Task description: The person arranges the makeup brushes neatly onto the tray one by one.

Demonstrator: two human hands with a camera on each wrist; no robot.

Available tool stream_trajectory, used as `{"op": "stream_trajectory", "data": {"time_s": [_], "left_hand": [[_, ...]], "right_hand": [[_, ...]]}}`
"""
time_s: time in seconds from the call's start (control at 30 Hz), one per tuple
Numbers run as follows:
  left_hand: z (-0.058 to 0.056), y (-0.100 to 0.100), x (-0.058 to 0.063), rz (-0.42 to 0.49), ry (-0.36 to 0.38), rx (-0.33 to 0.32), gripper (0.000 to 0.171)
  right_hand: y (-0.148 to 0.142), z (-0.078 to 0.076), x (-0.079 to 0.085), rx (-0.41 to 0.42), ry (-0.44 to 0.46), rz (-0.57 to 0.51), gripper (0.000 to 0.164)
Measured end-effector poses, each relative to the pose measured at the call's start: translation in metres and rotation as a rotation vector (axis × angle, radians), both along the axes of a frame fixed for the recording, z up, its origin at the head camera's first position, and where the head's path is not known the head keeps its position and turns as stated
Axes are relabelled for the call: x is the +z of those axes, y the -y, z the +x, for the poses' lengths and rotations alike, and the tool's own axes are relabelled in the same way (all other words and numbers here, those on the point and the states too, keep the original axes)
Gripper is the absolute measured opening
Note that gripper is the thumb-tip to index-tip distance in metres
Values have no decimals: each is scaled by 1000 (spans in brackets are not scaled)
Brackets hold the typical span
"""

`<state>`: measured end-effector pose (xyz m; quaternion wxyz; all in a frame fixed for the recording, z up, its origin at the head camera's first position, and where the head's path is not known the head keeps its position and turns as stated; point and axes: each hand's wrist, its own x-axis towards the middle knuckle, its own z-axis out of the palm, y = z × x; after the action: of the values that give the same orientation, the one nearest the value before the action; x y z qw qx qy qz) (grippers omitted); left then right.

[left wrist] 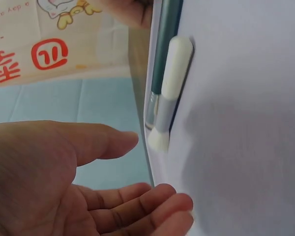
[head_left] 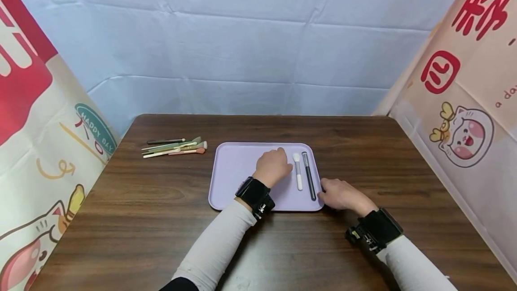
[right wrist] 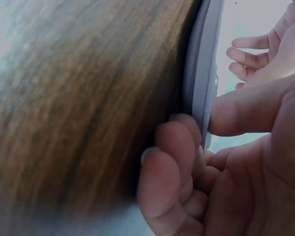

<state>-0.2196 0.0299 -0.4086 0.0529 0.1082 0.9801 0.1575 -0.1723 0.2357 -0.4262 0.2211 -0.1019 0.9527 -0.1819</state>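
A lavender tray lies on the table, with a white makeup brush and a dark-handled makeup brush side by side near its right edge. Over the tray, just left of the white brush, hovers my left hand. In the left wrist view its thumb and fingers are apart, with nothing between them. My right hand grips the tray's near right edge. The right wrist view has its thumb on the inner side of the rim and its curled fingers against the outer side.
A bundle of several makeup brushes in green, cream, pink and black lies on the wooden table, left of the tray. Pale blue cloth hangs behind the table. Printed cloths stand at both sides.
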Motion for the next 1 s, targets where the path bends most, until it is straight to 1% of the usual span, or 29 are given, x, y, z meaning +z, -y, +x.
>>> {"op": "stream_trajectory", "data": {"time_s": [0.2,0.37,0.5,0.8,1.0], "left_hand": [[1,13,6,-74,-15,-28,37],[2,24,12,-136,-63,-59,42],[2,34,17,-175,-85,-65,47],[1,66,24,-188,-75,-51,54],[2,90,23,-213,-100,-38,52]], "right_hand": [[-1,1,-1,-4,4,-18,12],[-2,2,-1,0,-2,-22,11],[-2,2,-1,-6,3,-18,11],[-1,1,-1,-2,1,-4,11],[0,1,0,0,2,-14,11]]}}
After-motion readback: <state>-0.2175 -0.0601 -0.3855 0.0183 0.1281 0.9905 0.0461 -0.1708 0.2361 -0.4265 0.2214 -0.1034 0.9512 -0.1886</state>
